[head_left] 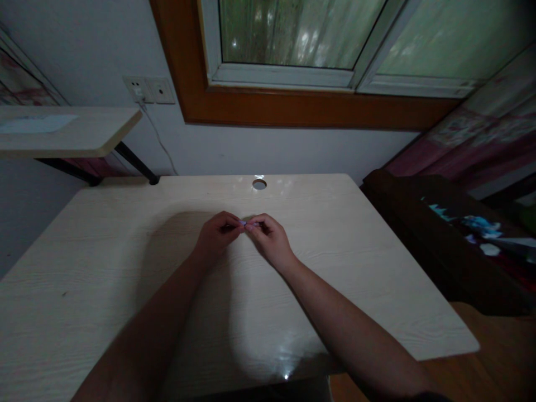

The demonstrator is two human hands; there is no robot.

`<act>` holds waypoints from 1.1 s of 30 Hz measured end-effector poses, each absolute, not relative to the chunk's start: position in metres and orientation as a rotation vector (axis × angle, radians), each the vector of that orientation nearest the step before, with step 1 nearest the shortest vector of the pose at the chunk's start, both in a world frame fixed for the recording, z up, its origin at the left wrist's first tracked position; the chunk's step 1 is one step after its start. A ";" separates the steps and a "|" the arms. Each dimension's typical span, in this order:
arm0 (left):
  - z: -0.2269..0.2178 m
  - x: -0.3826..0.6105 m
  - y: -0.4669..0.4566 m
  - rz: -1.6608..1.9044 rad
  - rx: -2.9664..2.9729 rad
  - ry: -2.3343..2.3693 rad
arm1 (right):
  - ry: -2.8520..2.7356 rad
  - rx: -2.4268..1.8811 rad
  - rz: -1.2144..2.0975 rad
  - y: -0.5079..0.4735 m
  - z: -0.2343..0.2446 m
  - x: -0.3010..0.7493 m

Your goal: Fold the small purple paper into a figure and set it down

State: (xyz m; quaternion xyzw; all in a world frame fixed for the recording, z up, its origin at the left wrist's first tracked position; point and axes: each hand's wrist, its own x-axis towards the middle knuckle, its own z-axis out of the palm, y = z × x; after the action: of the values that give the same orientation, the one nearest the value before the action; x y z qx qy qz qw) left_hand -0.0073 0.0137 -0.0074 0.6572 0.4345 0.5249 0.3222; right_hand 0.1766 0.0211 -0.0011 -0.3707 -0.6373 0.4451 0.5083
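Over the middle of the pale wood-grain table (pixel 335 234), my two hands meet fingertip to fingertip. My left hand (pixel 215 234) pinches one end of a small, light purplish object (pixel 243 223). The other end is pinched by my right hand (pixel 270 237). Most of the object is hidden behind the fingers, and it is too small for me to make out its kind. Both hands are closed, with thumbs and forefingers pressed together.
A round cable hole (pixel 259 185) lies near the table's back edge. At the left, a raised shelf (pixel 84 137) stands on black legs and carries a sheet of paper (pixel 39 123). A white cable (pixel 158 137) hangs from the wall socket (pixel 149 90). Dark furniture (pixel 402 223) stands beyond the right edge.
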 end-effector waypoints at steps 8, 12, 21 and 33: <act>-0.008 -0.007 0.013 1.390 1.714 1.139 | -1.532 -0.903 1.071 0.021 -0.001 0.176; -0.008 -0.007 0.013 1.392 1.688 1.115 | -1.531 -0.889 1.077 0.021 0.000 0.176; -0.004 -0.004 0.010 1.345 1.443 1.050 | -1.546 -0.878 1.104 0.021 -0.003 0.176; 0.002 -0.003 0.008 1.314 1.489 1.078 | -1.497 -0.864 1.183 0.021 -0.003 0.176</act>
State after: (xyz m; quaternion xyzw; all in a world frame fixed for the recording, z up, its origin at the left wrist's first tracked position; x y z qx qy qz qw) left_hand -0.0032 0.0079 0.0016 0.5960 0.4313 0.5258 0.4268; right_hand 0.1761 0.0214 -0.0030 -0.3572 -0.6190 0.4891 0.5000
